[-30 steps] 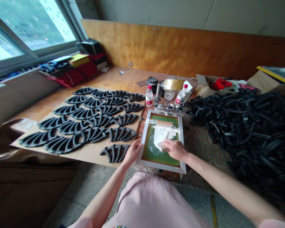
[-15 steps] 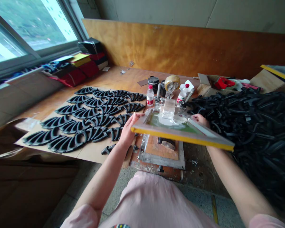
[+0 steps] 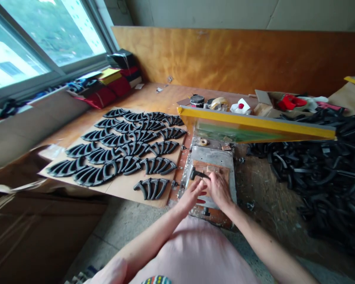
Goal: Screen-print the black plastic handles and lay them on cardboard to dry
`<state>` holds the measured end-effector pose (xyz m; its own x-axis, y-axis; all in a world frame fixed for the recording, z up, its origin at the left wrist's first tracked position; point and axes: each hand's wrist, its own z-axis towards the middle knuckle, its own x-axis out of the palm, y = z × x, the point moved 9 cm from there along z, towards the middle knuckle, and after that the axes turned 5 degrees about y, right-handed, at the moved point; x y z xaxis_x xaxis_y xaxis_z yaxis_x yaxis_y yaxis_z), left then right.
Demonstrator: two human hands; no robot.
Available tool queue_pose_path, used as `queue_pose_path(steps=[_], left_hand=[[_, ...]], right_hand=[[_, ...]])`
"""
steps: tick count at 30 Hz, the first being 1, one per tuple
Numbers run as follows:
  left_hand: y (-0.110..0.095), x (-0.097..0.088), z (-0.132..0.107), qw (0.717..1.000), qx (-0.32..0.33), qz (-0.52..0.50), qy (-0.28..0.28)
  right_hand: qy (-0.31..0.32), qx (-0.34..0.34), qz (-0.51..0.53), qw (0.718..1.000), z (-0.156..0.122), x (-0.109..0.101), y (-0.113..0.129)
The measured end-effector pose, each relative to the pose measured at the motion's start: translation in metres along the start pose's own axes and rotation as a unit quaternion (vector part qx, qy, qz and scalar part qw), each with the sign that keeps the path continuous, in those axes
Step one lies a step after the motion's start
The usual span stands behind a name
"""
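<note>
A black curved plastic handle [image 3: 197, 173] is just above the brown wooden block [image 3: 191, 184] of a metal-plated jig [image 3: 208, 155]. My right hand [image 3: 220, 191] pinches its right-hand end. Close against its underside is my left hand [image 3: 192, 197], fingers stretched and partly spread, the fingertips at the handle. Whether they bear any of its weight is hard to see. Beyond both hands, a yellow-edged screen frame [image 3: 254, 120] stands tilted up over the jig's far end, untouched by either hand.
Rows of similar black handles [image 3: 130, 148] lie on a cardboard sheet [image 3: 106, 185] at left. A large heap of black parts [image 3: 328, 169] fills the right side. Ink jars [image 3: 197, 100] and an open carton [image 3: 263, 103] stand behind the frame. A tape roll [image 3: 204, 141] lies on the jig.
Both hands have let go of the screen frame, which is now tilted up steeply. They have come together low over the jig, and the right has taken hold of the handle.
</note>
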<state>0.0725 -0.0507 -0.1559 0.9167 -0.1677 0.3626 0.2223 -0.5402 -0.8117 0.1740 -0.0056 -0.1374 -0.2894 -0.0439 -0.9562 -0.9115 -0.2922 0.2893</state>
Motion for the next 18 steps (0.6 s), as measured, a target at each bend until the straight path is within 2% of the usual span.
queue_pose_path(steps=[1, 3, 5, 6, 9, 11, 12, 13, 15, 18], left_hand=[[0.01, -0.007, -0.004, 0.999, 0.012, -0.031, -0.028], [0.018, -0.035, -0.012, 0.993, 0.043, -0.058, -0.091], [0.018, -0.08, -0.023, 0.985, 0.056, -0.024, -0.159], [0.017, -0.109, -0.03, 0.979, 0.055, 0.005, -0.196], [0.024, -0.206, -0.067, 0.932, 0.007, 0.108, -0.345], [0.034, -0.261, -0.093, 0.878, -0.073, 0.21, -0.424], [0.039, -0.282, -0.103, 0.849, -0.115, 0.257, -0.447], [0.043, -0.298, -0.11, 0.824, -0.15, 0.296, -0.459], [0.049, -0.319, -0.115, 0.79, -0.194, 0.347, -0.466], [0.043, -0.328, -0.109, 0.749, -0.212, 0.43, -0.457]], right_hand=[[-0.014, -0.047, 0.009, 0.999, -0.006, -0.002, 0.023], [-0.017, -0.128, 0.038, 0.991, -0.019, -0.002, 0.059], [-0.008, -0.173, 0.075, 0.982, -0.027, -0.003, 0.075], [-0.006, -0.182, 0.092, 0.979, -0.028, -0.004, 0.074], [-0.024, -0.162, 0.124, 0.979, -0.028, -0.01, 0.04], [-0.041, -0.129, 0.141, 0.981, -0.03, -0.011, 0.004], [-0.043, -0.111, 0.148, 0.982, -0.032, -0.01, -0.015], [-0.041, -0.094, 0.155, 0.983, -0.035, -0.007, -0.031], [-0.028, -0.07, 0.166, 0.983, -0.041, 0.0, -0.056], [-0.017, -0.062, 0.18, 0.981, -0.049, 0.007, -0.071]])
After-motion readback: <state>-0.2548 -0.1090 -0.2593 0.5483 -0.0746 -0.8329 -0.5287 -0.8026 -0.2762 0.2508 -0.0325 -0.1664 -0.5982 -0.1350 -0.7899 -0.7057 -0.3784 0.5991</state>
